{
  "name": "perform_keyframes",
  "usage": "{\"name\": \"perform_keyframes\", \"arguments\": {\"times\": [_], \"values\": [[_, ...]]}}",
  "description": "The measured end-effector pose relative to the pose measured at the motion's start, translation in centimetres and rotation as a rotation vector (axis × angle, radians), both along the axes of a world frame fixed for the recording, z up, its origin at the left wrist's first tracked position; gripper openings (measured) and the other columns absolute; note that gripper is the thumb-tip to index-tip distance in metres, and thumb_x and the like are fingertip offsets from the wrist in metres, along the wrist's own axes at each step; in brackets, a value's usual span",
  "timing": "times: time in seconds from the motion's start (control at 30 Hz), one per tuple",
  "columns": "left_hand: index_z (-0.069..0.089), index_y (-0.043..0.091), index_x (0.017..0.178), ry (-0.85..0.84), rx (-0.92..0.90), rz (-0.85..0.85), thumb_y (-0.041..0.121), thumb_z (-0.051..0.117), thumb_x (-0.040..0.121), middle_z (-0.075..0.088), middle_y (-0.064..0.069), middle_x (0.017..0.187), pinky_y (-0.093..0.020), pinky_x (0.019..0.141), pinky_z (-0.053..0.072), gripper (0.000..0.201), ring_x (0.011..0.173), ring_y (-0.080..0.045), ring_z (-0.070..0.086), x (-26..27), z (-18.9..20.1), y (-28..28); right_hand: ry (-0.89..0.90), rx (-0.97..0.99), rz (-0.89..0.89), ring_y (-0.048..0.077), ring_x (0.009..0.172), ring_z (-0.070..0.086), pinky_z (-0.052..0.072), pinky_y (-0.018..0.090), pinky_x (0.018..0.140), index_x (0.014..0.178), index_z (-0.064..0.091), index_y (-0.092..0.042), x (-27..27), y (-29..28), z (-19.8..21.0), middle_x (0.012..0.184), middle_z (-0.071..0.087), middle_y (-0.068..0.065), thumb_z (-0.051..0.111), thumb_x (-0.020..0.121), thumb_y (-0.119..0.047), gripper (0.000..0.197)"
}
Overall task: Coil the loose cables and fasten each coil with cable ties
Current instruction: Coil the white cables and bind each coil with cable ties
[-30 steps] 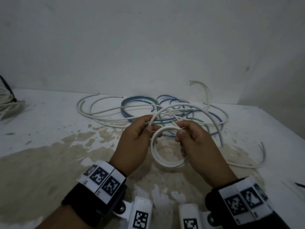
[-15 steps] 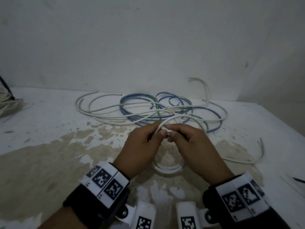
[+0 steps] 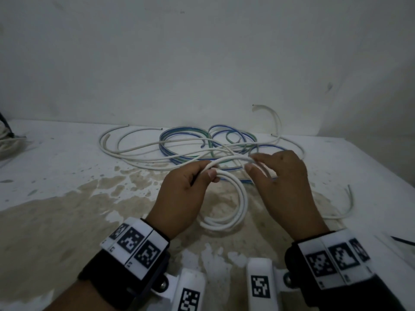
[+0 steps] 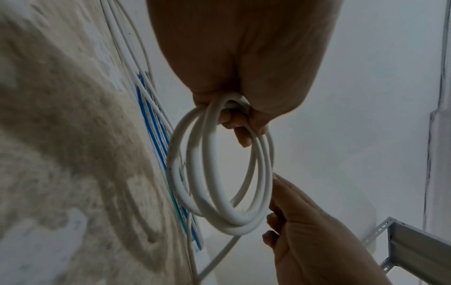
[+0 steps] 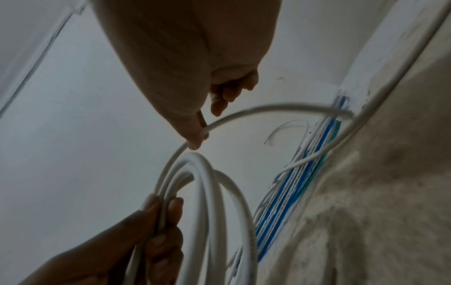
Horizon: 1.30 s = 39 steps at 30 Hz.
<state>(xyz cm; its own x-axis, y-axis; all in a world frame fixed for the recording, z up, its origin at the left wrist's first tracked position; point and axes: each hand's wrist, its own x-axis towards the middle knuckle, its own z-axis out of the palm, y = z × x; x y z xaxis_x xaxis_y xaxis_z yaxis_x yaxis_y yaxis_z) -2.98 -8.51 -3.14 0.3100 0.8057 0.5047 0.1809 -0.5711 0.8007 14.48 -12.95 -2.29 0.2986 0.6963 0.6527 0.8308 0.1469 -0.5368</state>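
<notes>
White cable coil in both hands

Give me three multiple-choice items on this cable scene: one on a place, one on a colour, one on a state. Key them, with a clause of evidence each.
1. Where does the white coil sit?
A. flat on the table
B. hanging from the left hand
C. against the wall

2. Besides white, what colours show in the loose cables behind the hands?
A. red and yellow
B. blue and green
C. black and orange

3. What is the right hand doing?
A. pinching the white strand that runs to the coil
B. resting flat on the table
C. holding scissors

Key: 1 B, the left wrist view shows its loops gripped in the fingers; 2 B, blue and green loops lie in the pile; 3 A, thumb and finger close on the strand.
</notes>
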Motion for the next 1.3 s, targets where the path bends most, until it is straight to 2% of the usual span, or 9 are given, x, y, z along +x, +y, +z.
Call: {"name": "perform_keyframes", "arguments": {"times": [0.17, 0.43, 0.57, 0.7, 0.83, 0.93, 1.03, 1.17, 1.3], "values": [[0.069, 0.013, 0.085, -0.102, -0.047, 0.105, 0.015, 0.051, 0.096, 0.057, 0.025, 0.056, -0.006, 0.057, 0.034, 0.022, 0.056, 0.01, 0.051, 0.1, -0.3, 0.3, 0.166, -0.124, 0.231, 0.0, 0.069, 0.053, 0.036, 0.009, 0.063, 0.083, 0.057, -0.025, -1.0, -0.4, -0.1, 0.072, 0.056, -0.01, 0.054, 0.095, -0.023, 0.013], [0.066, 0.011, 0.088, -0.439, -0.3, 0.135, 0.02, 0.051, 0.096, 0.063, 0.009, 0.069, -0.025, 0.063, 0.037, 0.019, 0.054, 0.0, 0.045, 0.5, -0.9, 0.8, 0.371, -0.159, 0.329, 0.004, 0.093, 0.051, 0.034, 0.001, 0.074, 0.094, 0.056, -0.029, -3.1, -0.1, -0.6, 0.1, 0.057, -0.003, 0.046, 0.097, -0.024, 0.012], [0.063, 0.012, 0.085, -0.485, -0.321, 0.126, 0.017, 0.049, 0.098, 0.06, 0.009, 0.063, -0.027, 0.058, 0.036, 0.019, 0.052, -0.004, 0.04, 0.7, -0.7, 0.5, 0.491, -0.158, 0.413, 0.007, 0.083, 0.055, 0.04, 0.008, 0.071, 0.099, 0.054, -0.027, -3.7, -0.2, -0.9, 0.1, 0.061, 0.005, 0.044, 0.098, -0.026, 0.01], [0.061, 0.016, 0.085, -0.519, -0.319, 0.109, 0.019, 0.046, 0.099, 0.057, -0.002, 0.07, -0.033, 0.059, 0.034, 0.021, 0.053, -0.007, 0.039, 1.1, -0.9, 0.1, 0.531, -0.153, 0.423, 0.011, 0.092, 0.064, 0.051, 0.026, 0.083, 0.12, 0.055, -0.026, -3.7, -0.1, -1.2, 0.108, 0.064, -0.003, 0.04, 0.099, -0.029, 0.026], [0.058, 0.018, 0.087, -0.541, -0.339, 0.074, 0.014, 0.043, 0.099, 0.061, 0.0, 0.075, -0.028, 0.056, 0.036, 0.019, 0.054, -0.007, 0.041, 1.8, -0.7, -0.5, 0.72, -0.096, 0.436, 0.009, 0.065, 0.06, 0.05, 0.02, 0.06, 0.118, 0.061, -0.016, -3.8, -0.3, -0.6, 0.088, 0.068, 0.002, 0.041, 0.1, -0.02, 0.028], [0.055, 0.012, 0.089, -0.561, -0.43, -0.025, 0.01, 0.04, 0.1, 0.062, 0.001, 0.073, -0.024, 0.058, 0.041, 0.019, 0.058, -0.008, 0.047, 1.9, -0.6, -0.7, 0.678, -0.037, 0.408, 0.008, 0.052, 0.046, 0.042, 0.022, 0.051, 0.102, 0.065, -0.016, -3.5, -0.3, -0.4, 0.068, 0.058, -0.003, 0.041, 0.1, -0.016, 0.024], [0.059, 0.012, 0.084, -0.496, -0.538, -0.087, 0.008, 0.042, 0.097, 0.063, -0.004, 0.079, -0.034, 0.072, 0.048, 0.022, 0.072, -0.017, 0.057, 1.2, -0.3, -0.2, 0.572, -0.081, 0.399, 0.008, 0.051, 0.042, 0.039, 0.028, 0.053, 0.098, 0.064, -0.02, -2.3, -0.2, -0.4, 0.066, 0.053, -0.008, 0.042, 0.1, -0.018, 0.022], [0.064, 0.023, 0.085, -0.283, -0.376, -0.02, 0.025, 0.052, 0.091, 0.068, -0.006, 0.094, -0.037, 0.084, 0.048, 0.014, 0.091, -0.023, 0.063, 0.2, -0.1, 0.7, 0.234, -0.234, 0.412, 0.001, 0.059, 0.05, 0.037, 0.017, 0.061, 0.103, 0.065, -0.025, -1.2, -0.6, -0.4, 0.067, 0.056, -0.009, 0.046, 0.098, -0.022, 0.02], [0.071, 0.021, 0.084, 0.082, -0.168, -0.117, 0.047, 0.045, 0.093, 0.07, 0.004, 0.077, -0.037, 0.074, 0.051, 0.038, 0.071, -0.013, 0.066, 0.2, 0.0, 0.0, 0.148, -0.262, 0.48, 0.002, 0.066, 0.053, 0.038, 0.013, 0.063, 0.106, 0.068, -0.024, -1.7, -1.0, -0.1, 0.07, 0.057, -0.01, 0.048, 0.098, -0.02, 0.022]]}}
